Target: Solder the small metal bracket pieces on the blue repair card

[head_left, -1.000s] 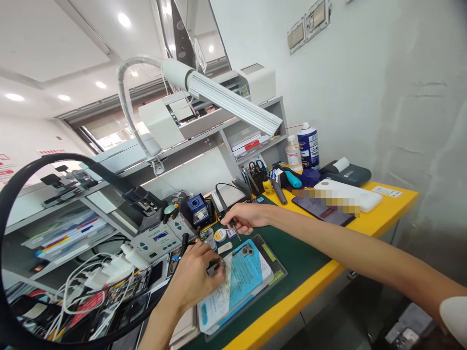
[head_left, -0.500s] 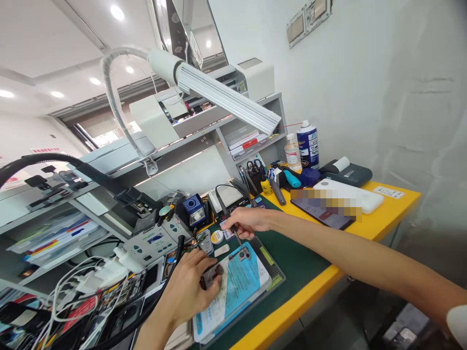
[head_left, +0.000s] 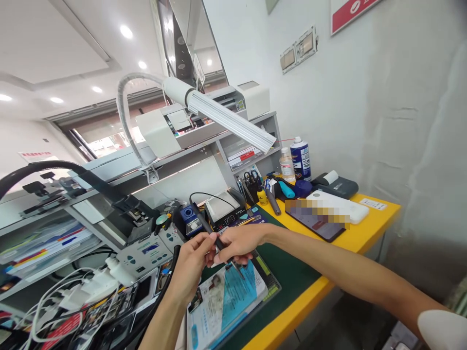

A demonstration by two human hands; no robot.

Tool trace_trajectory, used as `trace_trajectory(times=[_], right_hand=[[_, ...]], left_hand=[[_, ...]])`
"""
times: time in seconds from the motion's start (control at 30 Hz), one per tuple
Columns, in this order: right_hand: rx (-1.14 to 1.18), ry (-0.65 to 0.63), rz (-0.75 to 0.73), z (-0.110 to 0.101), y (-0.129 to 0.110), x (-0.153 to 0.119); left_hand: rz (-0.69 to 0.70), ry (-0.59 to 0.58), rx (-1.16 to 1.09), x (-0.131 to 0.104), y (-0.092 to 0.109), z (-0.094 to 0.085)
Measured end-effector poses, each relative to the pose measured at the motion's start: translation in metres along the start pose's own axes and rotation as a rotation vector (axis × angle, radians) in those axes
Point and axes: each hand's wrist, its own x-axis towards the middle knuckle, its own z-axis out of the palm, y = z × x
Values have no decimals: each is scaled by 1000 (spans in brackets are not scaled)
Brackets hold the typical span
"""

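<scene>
My right hand (head_left: 239,243) is closed round a soldering iron (head_left: 206,221) with a black handle and a thin cable. Its metal tip slants down toward a blue and white printed booklet (head_left: 233,304). From the left, my left hand (head_left: 197,255) meets it, thumb and fingers pinched at the iron's handle just by the right hand's fingers. Below the hands, a small dark part (head_left: 215,281) lies on the booklet, and another dark piece (head_left: 196,299) is at its left edge. The hands partly hide the booklet's upper end.
A green mat (head_left: 292,272) covers part of the yellow table (head_left: 277,335). Behind stand a soldering station (head_left: 224,209) and a blue iron holder (head_left: 189,218). White cables (head_left: 87,287) crowd the left; a phone (head_left: 314,221) lies right. A lamp (head_left: 229,119) hangs above.
My left hand has left the dark part on the booklet and risen to the soldering iron. My right hand has brought the iron left and closer. The view has shifted slightly.
</scene>
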Motion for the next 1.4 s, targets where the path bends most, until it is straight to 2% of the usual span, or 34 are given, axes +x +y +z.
trace_trajectory(times=[0.1, 0.2, 0.3, 0.37, 0.47, 0.6, 0.7, 0.83, 1.0, 1.2, 1.4], right_hand=[[-74, 17, -25, -12, -9, -12], [-169, 171, -22, -39, -9, -32], [-350, 330, 61, -64, 4, -48], [-475, 340, 149, -70, 19, -49], [-629, 270, 278, -64, 40, -39], [-774, 213, 358, -51, 61, -21], [-830, 201, 378, -49, 68, -17], [-853, 187, 399, -53, 69, -24], [-826, 228, 423, -60, 64, -37], [-813, 393, 425, -69, 70, -37], [-803, 366, 411, -66, 82, -21]], left_hand=[[25, 35, -82, -4, 5, -11], [59, 109, -142, -8, 11, -27], [81, 163, -197, -10, 11, -39], [102, 199, -241, -11, 7, -44], [139, 253, -305, -10, 0, -46], [154, 296, -332, -9, -8, -51], [152, 329, -332, -8, -12, -55], [144, 360, -332, -10, -16, -57], [129, 388, -272, -14, -18, -54], [101, 385, -137, -14, -31, -58], [146, 330, 86, -16, -41, -60]])
